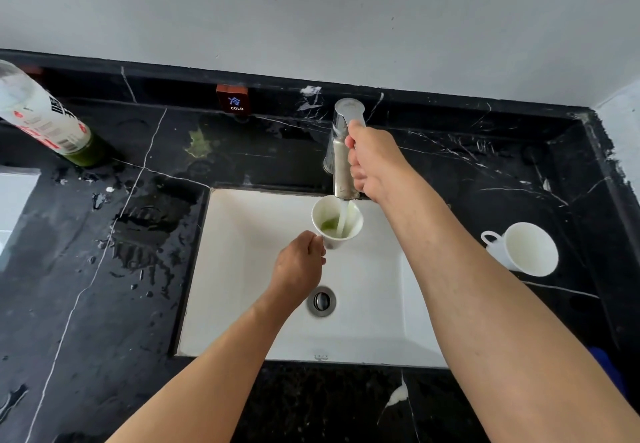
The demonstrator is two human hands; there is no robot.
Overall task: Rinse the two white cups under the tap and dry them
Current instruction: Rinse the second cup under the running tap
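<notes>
My left hand (300, 262) grips the handle of a white cup (354, 219) and holds it upright over the white sink (242, 269), directly under the spout. Water streams from the metal tap (341, 151) into the cup, which has green residue at its bottom. My right hand (372, 162) is wrapped around the tap's lever and body. A second white cup (526, 248) stands upright on the black counter to the right of the sink, handle to the left, nothing touching it.
A bottle (48, 120) with a white label and green liquid stands at the back left on the black marble counter (104, 304), which is wet with puddles. A "COLD" sign (234, 101) sits on the back ledge. The drain (322, 301) lies mid-sink. Something blue (607, 366) shows at the right edge.
</notes>
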